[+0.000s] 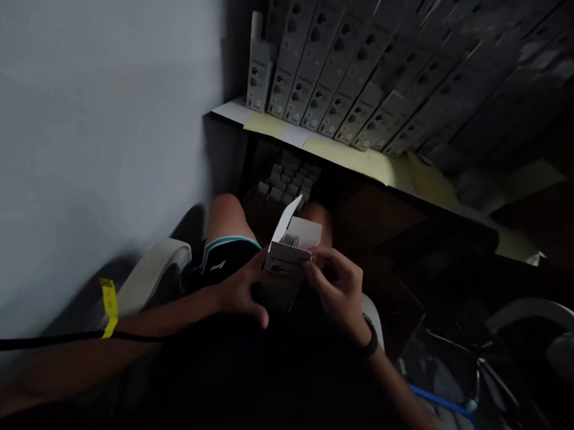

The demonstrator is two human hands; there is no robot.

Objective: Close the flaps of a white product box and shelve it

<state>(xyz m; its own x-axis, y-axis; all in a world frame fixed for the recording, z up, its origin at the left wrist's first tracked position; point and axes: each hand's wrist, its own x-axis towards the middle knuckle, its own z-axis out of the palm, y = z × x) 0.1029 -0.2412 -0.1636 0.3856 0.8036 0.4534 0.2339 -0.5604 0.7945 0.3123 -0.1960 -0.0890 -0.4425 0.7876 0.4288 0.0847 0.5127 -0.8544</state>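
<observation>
Seen from the head camera, a white carton is held above the person's lap with its lid flap standing open: the left hand cups its lower side, and the right hand, with a dark wristband, pinches its edge between thumb and fingers. Beyond the knees, rows of grey boxes stand upright on a shelf.
</observation>
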